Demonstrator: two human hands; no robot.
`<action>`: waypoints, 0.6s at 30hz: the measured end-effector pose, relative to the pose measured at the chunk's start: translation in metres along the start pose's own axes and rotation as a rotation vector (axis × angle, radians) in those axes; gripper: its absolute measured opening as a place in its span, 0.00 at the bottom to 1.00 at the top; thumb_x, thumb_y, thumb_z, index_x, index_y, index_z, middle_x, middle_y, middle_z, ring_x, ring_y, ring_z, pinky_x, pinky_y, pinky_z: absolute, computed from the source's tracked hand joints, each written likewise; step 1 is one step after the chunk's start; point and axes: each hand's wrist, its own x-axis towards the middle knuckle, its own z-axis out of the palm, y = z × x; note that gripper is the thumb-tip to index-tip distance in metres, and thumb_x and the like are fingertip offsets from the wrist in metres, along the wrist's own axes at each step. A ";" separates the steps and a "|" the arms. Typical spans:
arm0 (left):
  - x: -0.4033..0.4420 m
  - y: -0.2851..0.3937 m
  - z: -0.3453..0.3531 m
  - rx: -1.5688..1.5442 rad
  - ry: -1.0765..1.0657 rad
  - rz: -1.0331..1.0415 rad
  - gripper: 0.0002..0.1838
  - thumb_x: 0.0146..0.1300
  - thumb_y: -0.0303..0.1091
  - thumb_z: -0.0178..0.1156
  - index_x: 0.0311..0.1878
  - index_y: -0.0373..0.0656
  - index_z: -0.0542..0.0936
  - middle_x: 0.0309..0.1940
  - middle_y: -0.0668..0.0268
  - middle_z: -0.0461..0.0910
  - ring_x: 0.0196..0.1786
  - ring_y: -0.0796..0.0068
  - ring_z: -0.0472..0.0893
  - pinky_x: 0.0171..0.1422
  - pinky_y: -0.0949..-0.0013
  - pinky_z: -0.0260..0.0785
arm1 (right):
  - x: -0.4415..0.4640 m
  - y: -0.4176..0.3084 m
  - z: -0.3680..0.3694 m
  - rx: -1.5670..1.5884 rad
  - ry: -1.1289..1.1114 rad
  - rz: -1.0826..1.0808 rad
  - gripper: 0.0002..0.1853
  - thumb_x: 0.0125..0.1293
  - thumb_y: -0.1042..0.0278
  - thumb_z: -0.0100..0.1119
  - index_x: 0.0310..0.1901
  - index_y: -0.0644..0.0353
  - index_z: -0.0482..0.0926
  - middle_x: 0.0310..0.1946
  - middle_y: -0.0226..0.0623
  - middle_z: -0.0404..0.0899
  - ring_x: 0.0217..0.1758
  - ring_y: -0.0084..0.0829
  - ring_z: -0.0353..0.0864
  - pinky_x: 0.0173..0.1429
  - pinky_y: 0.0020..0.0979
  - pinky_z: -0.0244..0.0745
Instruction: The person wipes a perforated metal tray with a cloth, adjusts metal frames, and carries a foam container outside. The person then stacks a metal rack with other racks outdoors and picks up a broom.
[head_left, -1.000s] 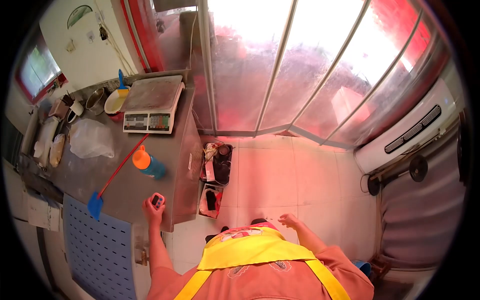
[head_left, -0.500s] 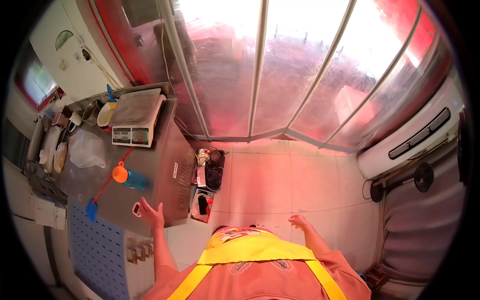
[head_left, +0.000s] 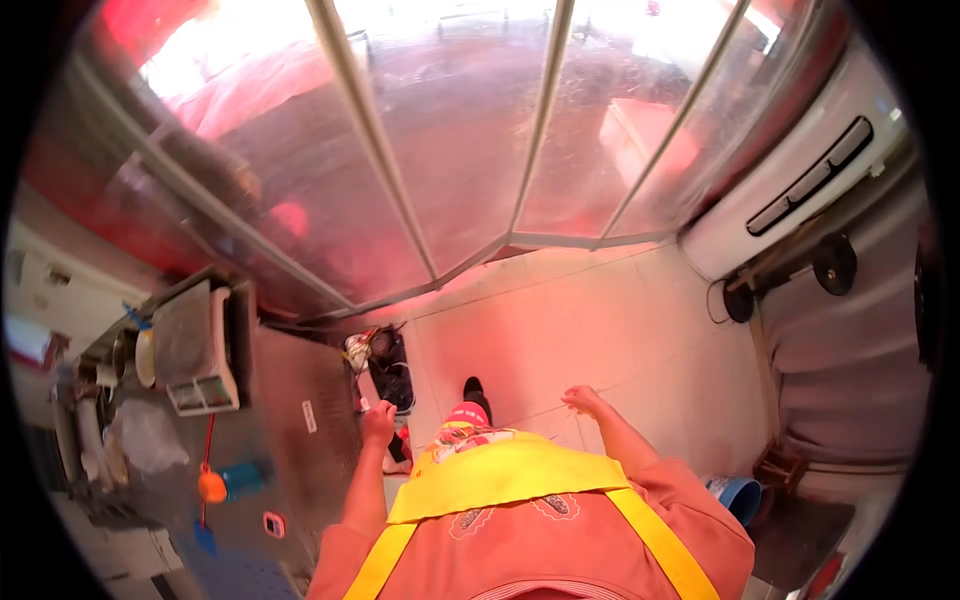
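Observation:
My left hand [head_left: 380,422] hangs over the floor, to the right of the steel counter [head_left: 290,375]. Its fingers look curled in, and nothing shows in them. On the counter lies a small pink-and-white device with a dark face [head_left: 274,524], apart from that hand. Out to the other side, my right hand [head_left: 581,400] is over the tiled floor with its fingers loosely closed and no object visible. A blue bottle with an orange lid [head_left: 238,482] lies on the counter near a red-handled blue fly swatter [head_left: 205,535].
Boxes of odds and ends [head_left: 380,365] sit on the floor against the counter. A weighing scale [head_left: 200,345] and a clear plastic bag [head_left: 150,435] occupy the counter. Glazed panels [head_left: 460,150] stand ahead. A white air conditioner [head_left: 800,160] and a blue bucket [head_left: 738,498] are at right.
The view has turned, shifting the counter left and downward. My left hand has moved away from the small device, and its fingers have curled. One shoe now shows ahead of the apron.

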 end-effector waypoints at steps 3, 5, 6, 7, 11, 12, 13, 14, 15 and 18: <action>0.089 0.051 0.010 -0.029 -0.063 0.206 0.09 0.52 0.37 0.55 0.26 0.40 0.74 0.24 0.55 0.74 0.31 0.53 0.74 0.34 0.57 0.66 | 0.014 -0.039 -0.048 -0.015 0.102 0.030 0.15 0.50 0.59 0.58 0.36 0.60 0.76 0.23 0.33 0.76 0.24 0.24 0.74 0.24 0.27 0.69; 0.155 0.096 0.015 0.042 -0.090 0.337 0.09 0.52 0.37 0.54 0.26 0.40 0.73 0.24 0.54 0.74 0.30 0.53 0.74 0.33 0.57 0.66 | 0.032 -0.064 -0.076 0.097 0.175 0.028 0.14 0.50 0.60 0.58 0.36 0.60 0.75 0.24 0.32 0.76 0.24 0.23 0.74 0.25 0.27 0.69; 0.189 0.120 0.022 0.035 -0.115 0.384 0.09 0.52 0.36 0.54 0.26 0.40 0.73 0.24 0.54 0.74 0.31 0.53 0.74 0.33 0.57 0.66 | 0.036 -0.079 -0.091 0.218 0.211 0.017 0.14 0.51 0.60 0.58 0.35 0.60 0.75 0.24 0.31 0.76 0.25 0.22 0.75 0.25 0.26 0.69; 0.225 0.147 0.030 0.029 -0.138 0.425 0.09 0.53 0.36 0.54 0.26 0.40 0.72 0.24 0.54 0.74 0.31 0.53 0.74 0.33 0.57 0.66 | 0.041 -0.094 -0.108 0.334 0.243 0.003 0.14 0.51 0.60 0.57 0.35 0.60 0.75 0.25 0.31 0.76 0.25 0.22 0.75 0.25 0.26 0.69; 0.341 0.295 0.033 -0.188 -0.087 0.678 0.06 0.54 0.32 0.51 0.32 0.41 0.71 0.25 0.54 0.74 0.33 0.51 0.73 0.34 0.58 0.65 | 0.072 -0.151 -0.158 0.562 0.226 -0.028 0.12 0.56 0.60 0.54 0.36 0.59 0.74 0.28 0.31 0.76 0.30 0.23 0.76 0.30 0.25 0.71; 0.367 0.328 0.037 -0.192 -0.067 0.712 0.06 0.53 0.31 0.51 0.34 0.41 0.71 0.27 0.54 0.74 0.34 0.52 0.74 0.35 0.58 0.66 | 0.090 -0.162 -0.173 0.590 0.224 -0.024 0.12 0.56 0.60 0.53 0.36 0.59 0.74 0.28 0.31 0.77 0.30 0.23 0.77 0.30 0.25 0.71; 0.391 0.360 0.042 -0.198 -0.051 0.741 0.07 0.53 0.30 0.51 0.35 0.41 0.71 0.28 0.54 0.74 0.34 0.53 0.74 0.35 0.59 0.66 | 0.108 -0.171 -0.188 0.617 0.222 -0.014 0.12 0.56 0.60 0.53 0.35 0.59 0.74 0.28 0.31 0.77 0.30 0.23 0.77 0.30 0.25 0.71; 0.411 0.389 0.044 -0.216 -0.073 0.739 0.08 0.53 0.30 0.51 0.37 0.41 0.70 0.29 0.55 0.74 0.35 0.54 0.74 0.36 0.59 0.66 | 0.124 -0.187 -0.203 0.608 0.230 -0.048 0.11 0.56 0.60 0.53 0.36 0.59 0.74 0.28 0.31 0.77 0.30 0.23 0.77 0.31 0.25 0.71; 0.431 0.416 0.043 -0.230 -0.097 0.734 0.10 0.52 0.29 0.51 0.39 0.42 0.70 0.31 0.55 0.74 0.36 0.55 0.74 0.36 0.59 0.66 | 0.142 -0.210 -0.217 0.603 0.235 -0.080 0.11 0.56 0.60 0.53 0.36 0.58 0.74 0.28 0.31 0.77 0.29 0.22 0.76 0.31 0.25 0.71; 0.478 0.462 0.050 -0.255 -0.071 0.719 0.16 0.50 0.28 0.53 0.45 0.42 0.67 0.34 0.56 0.73 0.37 0.56 0.74 0.38 0.60 0.66 | 0.188 -0.299 -0.256 0.521 0.172 -0.221 0.11 0.56 0.60 0.53 0.35 0.58 0.75 0.27 0.30 0.76 0.28 0.21 0.75 0.31 0.23 0.69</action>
